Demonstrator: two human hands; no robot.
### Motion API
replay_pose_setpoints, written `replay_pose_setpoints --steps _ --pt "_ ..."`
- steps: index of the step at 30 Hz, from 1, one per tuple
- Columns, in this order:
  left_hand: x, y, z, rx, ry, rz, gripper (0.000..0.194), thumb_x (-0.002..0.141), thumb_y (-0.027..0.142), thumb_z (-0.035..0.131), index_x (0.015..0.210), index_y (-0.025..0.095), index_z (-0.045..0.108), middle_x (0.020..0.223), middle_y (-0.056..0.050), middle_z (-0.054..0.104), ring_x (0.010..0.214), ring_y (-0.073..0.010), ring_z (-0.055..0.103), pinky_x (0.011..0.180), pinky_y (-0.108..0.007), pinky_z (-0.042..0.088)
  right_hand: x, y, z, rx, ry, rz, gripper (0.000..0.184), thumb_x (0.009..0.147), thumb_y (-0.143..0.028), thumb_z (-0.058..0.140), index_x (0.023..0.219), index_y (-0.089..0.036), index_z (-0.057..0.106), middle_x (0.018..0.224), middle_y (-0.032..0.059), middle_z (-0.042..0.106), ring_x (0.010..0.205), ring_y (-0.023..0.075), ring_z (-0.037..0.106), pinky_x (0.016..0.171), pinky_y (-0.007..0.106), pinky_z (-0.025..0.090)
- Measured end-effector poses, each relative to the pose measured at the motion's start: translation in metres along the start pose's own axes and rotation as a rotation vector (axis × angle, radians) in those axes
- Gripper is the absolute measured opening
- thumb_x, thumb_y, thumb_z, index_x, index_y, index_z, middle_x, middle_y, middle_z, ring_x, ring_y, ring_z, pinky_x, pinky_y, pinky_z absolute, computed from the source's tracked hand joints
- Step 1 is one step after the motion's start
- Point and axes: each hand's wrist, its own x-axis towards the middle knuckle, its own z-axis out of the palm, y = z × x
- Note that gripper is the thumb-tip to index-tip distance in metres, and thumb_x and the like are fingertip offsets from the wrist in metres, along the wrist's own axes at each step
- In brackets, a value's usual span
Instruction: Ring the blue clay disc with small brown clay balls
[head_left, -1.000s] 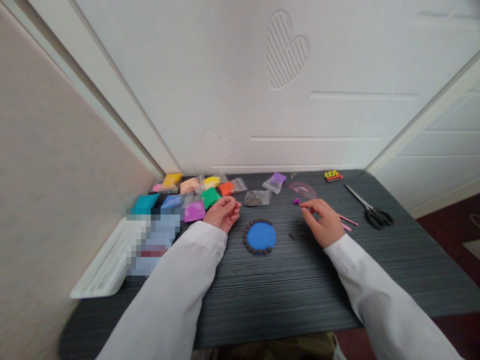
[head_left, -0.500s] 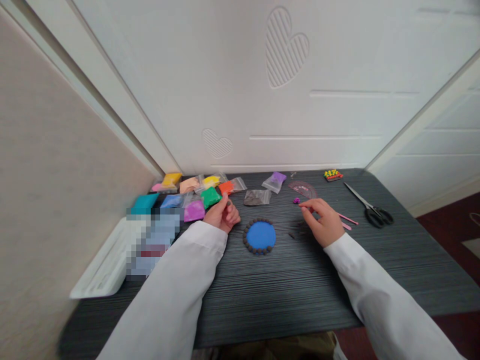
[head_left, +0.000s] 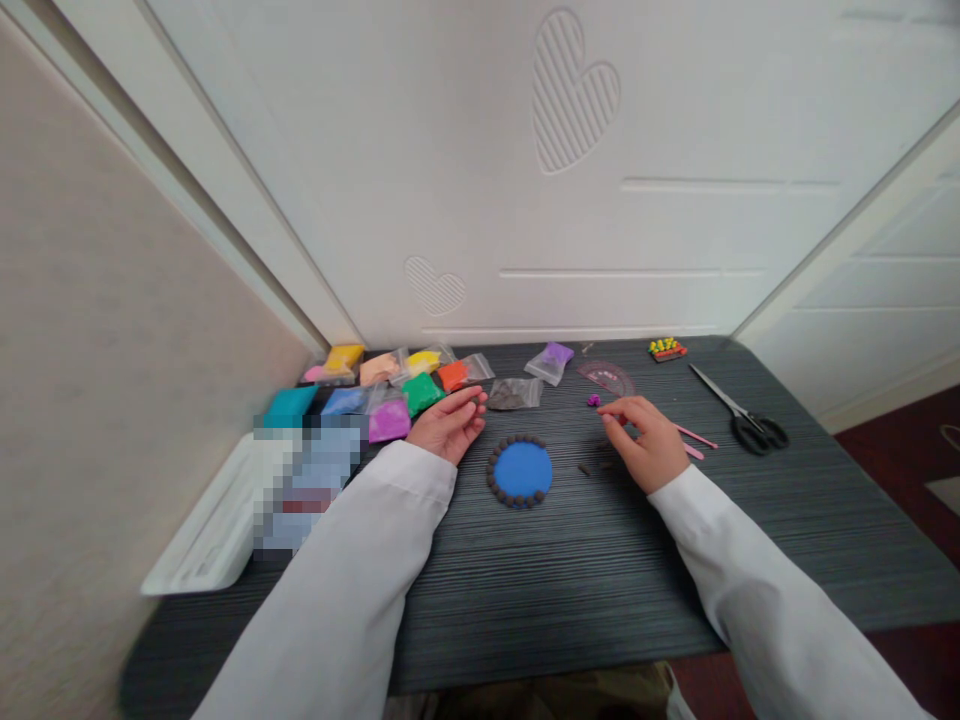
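Fingers: left hand [head_left: 448,426] curled, left of the disc [head_left: 523,469] on the table [head_left: 517,590]; right hand [head_left: 645,442] nearly pinched, right of it; whether gripping, unclear. Edging seems underway; its bare right wants beads [head_left: 539,496].

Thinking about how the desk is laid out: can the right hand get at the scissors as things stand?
Probably yes: the scissors lie uncovered to the right of the right hand. Only the slim pink tools seem to lie between, low enough to pass over.

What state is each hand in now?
Left hand: partly curled; any hold cannot be told.
Right hand: fingers bent near purple lump; grip unclear.
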Motion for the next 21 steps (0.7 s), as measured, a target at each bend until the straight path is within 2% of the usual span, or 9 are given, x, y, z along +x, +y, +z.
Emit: replay_pose_setpoints --steps 3,5,9,12,15,18,21 --pt "0.0008 -0.0010 -0.0009 -0.011 -0.022 -0.001 0.014 0.061 0.005 0.065 0.072 0.012 0.064 0.063 -0.003 0.061 0.058 -0.0079 0.055 0.053 -0.018 0.045 0.0000 0.0002 0.0001 -0.002 -0.001 -0.001 0.015 0.077 -0.025 0.047 0.083 -0.021 0.060 0.081 0.0037 0.059 0.073 0.0155 0.053 0.071 0.033 0.044" --pt "0.0003 -0.0008 0.0000 -0.021 -0.048 0.001 0.006 0.064 0.015 0.065 0.068 0.011 0.063 0.053 -0.001 0.054 0.052 -0.0067 0.050 0.050 -0.018 0.042 0.0000 0.0000 -0.0001 -0.003 -0.002 0.002 0.015 0.076 -0.025 0.047 0.083 -0.021 0.060 0.081 0.0037 0.059 0.073 0.0154 0.053 0.071 0.032 0.044" --pt "-0.0021 0.0018 0.0033 -0.042 -0.113 -0.021 0.036 0.075 0.038 0.053 0.050 0.013 0.054 0.039 0.002 0.039 0.041 -0.0063 0.039 0.043 -0.020 0.036 -0.0001 -0.0009 -0.0004 -0.006 -0.014 0.014 0.014 0.076 -0.024 0.048 0.083 -0.020 0.060 0.081 0.0038 0.058 0.074 0.0150 0.053 0.073 0.032 0.043" --pt "-0.0031 0.0034 0.0038 -0.033 -0.153 -0.053 0.048 0.079 0.043 0.043 0.041 0.014 0.043 0.035 0.003 0.030 0.037 -0.0066 0.034 0.042 -0.021 0.034 0.0000 -0.0012 -0.0001 -0.003 -0.013 0.017 0.014 0.077 -0.023 0.048 0.083 -0.020 0.060 0.081 0.0038 0.058 0.074 0.0146 0.053 0.073 0.032 0.043" --pt "-0.0020 0.0030 0.0019 -0.035 -0.123 -0.037 0.039 0.077 0.041 0.049 0.049 0.014 0.047 0.037 0.004 0.034 0.037 -0.0058 0.035 0.043 -0.020 0.035 0.0003 -0.0006 0.0004 0.002 -0.015 0.009 0.014 0.077 -0.024 0.047 0.083 -0.020 0.059 0.081 0.0038 0.058 0.075 0.0151 0.053 0.073 0.032 0.043" --pt "0.0000 0.0014 -0.0009 -0.037 -0.092 0.005 0.018 0.066 0.027 0.065 0.062 0.014 0.054 0.048 0.004 0.046 0.045 -0.0053 0.043 0.047 -0.019 0.039 0.0002 0.0005 0.0007 0.003 -0.010 -0.005 0.014 0.077 -0.024 0.047 0.083 -0.021 0.059 0.082 0.0040 0.059 0.078 0.0161 0.054 0.073 0.033 0.044" --pt "0.0011 0.0004 -0.0025 -0.035 -0.073 0.022 0.016 0.058 0.013 0.070 0.065 0.014 0.055 0.056 0.003 0.053 0.054 -0.0059 0.050 0.053 -0.018 0.043 -0.0002 0.0013 0.0007 -0.003 -0.008 -0.007 0.014 0.077 -0.025 0.047 0.083 -0.021 0.059 0.082 0.0040 0.059 0.079 0.0163 0.054 0.074 0.033 0.044"
